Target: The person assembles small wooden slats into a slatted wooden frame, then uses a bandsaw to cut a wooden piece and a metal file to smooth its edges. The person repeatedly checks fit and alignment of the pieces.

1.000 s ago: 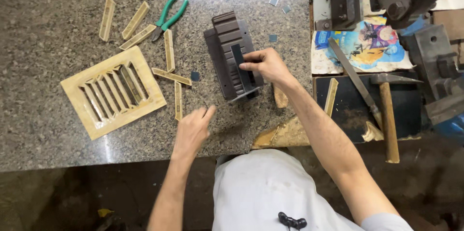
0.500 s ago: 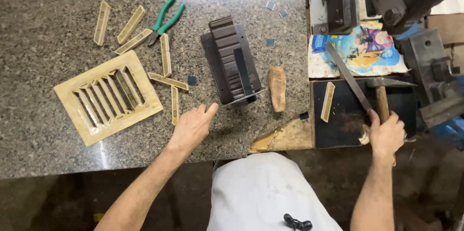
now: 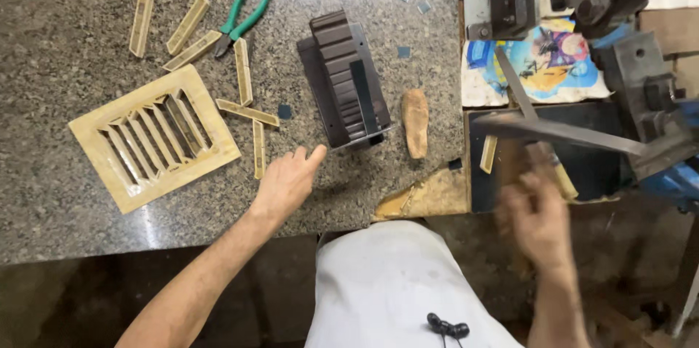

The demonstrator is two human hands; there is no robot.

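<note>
Speckled grey granite surface [image 3: 87, 246] fills the left and middle of the frame, with dark metal machinery crowding the upper right. At left centre lies a square pale wooden vent grille with slanted slats [image 3: 153, 137], and loose pale wooden slats [image 3: 247, 112] are scattered above and to the right of it, green-handled pliers [image 3: 244, 17] among them at the top. A dark brown ribbed block [image 3: 342, 78] stands at centre, a small tan wooden piece [image 3: 416, 121] just to its right. The left hand [image 3: 285, 184] rests flat on the surface just below the block, fingers loosely spread, index pointing toward it, holding nothing. The right hand [image 3: 537, 210], blurred at lower right, is wrapped around a wooden handle [image 3: 561, 179] beneath a long dark metal blade [image 3: 561, 133]; how tightly its fingers grip I cannot tell.
</note>
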